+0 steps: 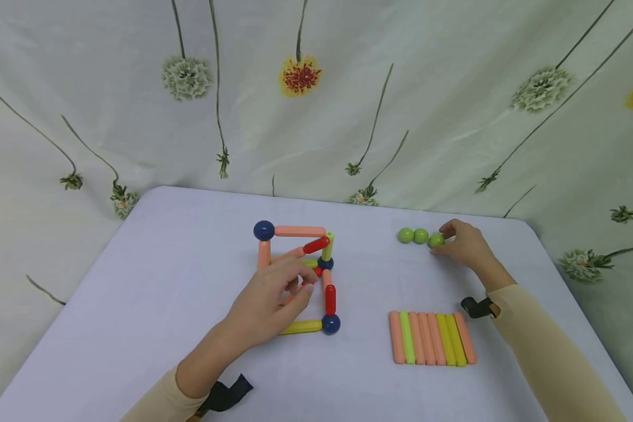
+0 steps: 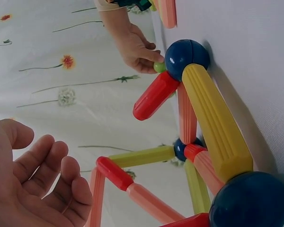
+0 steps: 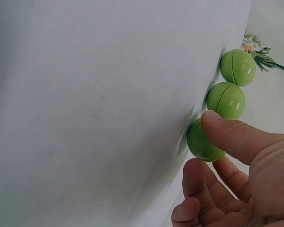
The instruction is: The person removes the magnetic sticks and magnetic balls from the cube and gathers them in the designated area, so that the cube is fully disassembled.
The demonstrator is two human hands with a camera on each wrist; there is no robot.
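Observation:
My right hand (image 1: 466, 251) has its thumb and fingers around the nearest green ball (image 3: 202, 143), at the right end of a short row. Two more green balls (image 1: 405, 235) sit beside it, touching each other. My left hand (image 1: 266, 302) hovers over a frame of magnetic rods and balls, fingers loosely bent and holding nothing. Dark blue balls (image 2: 251, 201) join pink rods (image 1: 299, 231), a yellow rod (image 2: 217, 123) and lime-green rods there. Short red pieces (image 2: 156, 96) stick out at several rod ends. My left hand hides part of the frame in the head view.
Pink, yellow and lime rods (image 1: 427, 339) lie side by side in a row at the table's front right. Behind the white table (image 1: 153, 293) hangs a flower-printed cloth (image 1: 443, 105). Dark straps (image 1: 476, 308) show at both wrists.

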